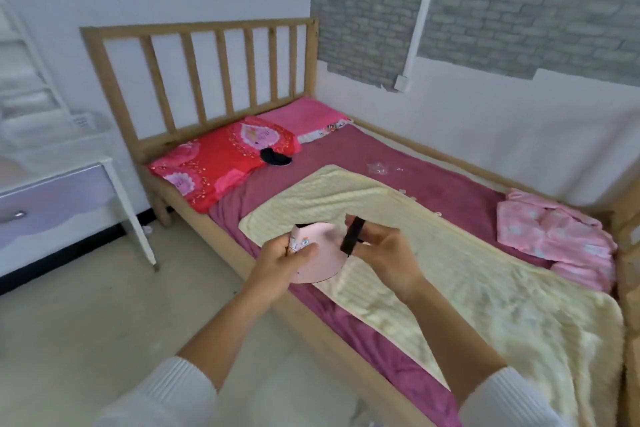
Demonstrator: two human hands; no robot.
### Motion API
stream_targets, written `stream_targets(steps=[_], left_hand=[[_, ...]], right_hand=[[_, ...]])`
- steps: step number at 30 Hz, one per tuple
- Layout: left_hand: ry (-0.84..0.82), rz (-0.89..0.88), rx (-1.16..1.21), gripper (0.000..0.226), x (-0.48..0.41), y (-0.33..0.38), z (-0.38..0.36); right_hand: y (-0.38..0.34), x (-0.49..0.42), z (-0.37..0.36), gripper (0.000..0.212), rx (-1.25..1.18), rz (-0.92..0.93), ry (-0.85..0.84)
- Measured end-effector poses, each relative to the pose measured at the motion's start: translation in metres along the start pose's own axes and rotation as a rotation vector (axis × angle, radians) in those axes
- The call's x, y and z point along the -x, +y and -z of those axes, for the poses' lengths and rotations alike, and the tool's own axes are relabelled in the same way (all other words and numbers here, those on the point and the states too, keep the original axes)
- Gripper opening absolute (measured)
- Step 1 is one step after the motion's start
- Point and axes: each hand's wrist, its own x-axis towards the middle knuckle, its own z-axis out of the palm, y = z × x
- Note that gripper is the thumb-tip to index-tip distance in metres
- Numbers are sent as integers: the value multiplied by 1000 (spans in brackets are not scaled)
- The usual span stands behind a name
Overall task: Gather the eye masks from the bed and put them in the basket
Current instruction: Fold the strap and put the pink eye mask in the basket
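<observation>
A pink eye mask (320, 253) with a cartoon print is held up over the near edge of the bed (433, 184). My left hand (282, 262) pinches the mask's left end. Its black strap (351, 236) is gripped by my right hand (381, 250). A black eye mask (275, 156) lies at the edge of the red pillow (221, 159) near the headboard. A white basket (88, 121) is blurred at the far left, on the bedside table (69, 184).
A cream blanket (450, 270) covers the middle of the bed. Folded pink pyjamas (554, 236) lie at the right side. A pink pillow (304, 114) sits by the wooden headboard (207, 73). A clear plastic wrapper (379, 168) lies on the sheet.
</observation>
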Motion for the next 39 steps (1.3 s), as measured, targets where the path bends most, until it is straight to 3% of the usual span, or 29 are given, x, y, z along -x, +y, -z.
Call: stream_targets(steps=[2,4,6,8,11,13,16,19,22,27,30,34,39], left_hand=[[-37,38,11,27,-4,2,36],[-90,71,11,50,-10,1,78],[-108,103,-18,47,-16,-2,121],[-1,98,-5,33,-22,-2,161],[344,-5,-80,24,-29,3,215],[404,-106,-201,12,-31,4,246],[395,-103,-479,10,-36,-6,285],[468,-50,-590,8,-47,-18,320],[494,69,-542,25,-59,-27,350],[672,299,-14,10,-97,-47,410],[727,423,147,4,-129,-63,448],[789,516,419,20,-190,-77,489],[739,449,412,15,-272,-83,529]], right_hand=[[-5,-19,-37,20,138,19,-105],[-15,-38,-73,14,151,-1,-161],[-24,-58,-111,18,189,6,-156],[-31,-79,-152,16,343,65,-143],[-42,-106,-215,18,626,211,-93],[-48,-121,-255,15,757,292,-113],[-55,-138,-311,9,863,371,-196],[-62,-152,-358,16,826,432,-314],[-61,-171,-396,16,837,453,-343],[-52,-228,-432,6,678,362,-431],[-43,-276,-453,5,611,354,-484],[-42,-347,-484,8,400,234,-489],[-54,-442,-526,26,115,144,-562]])
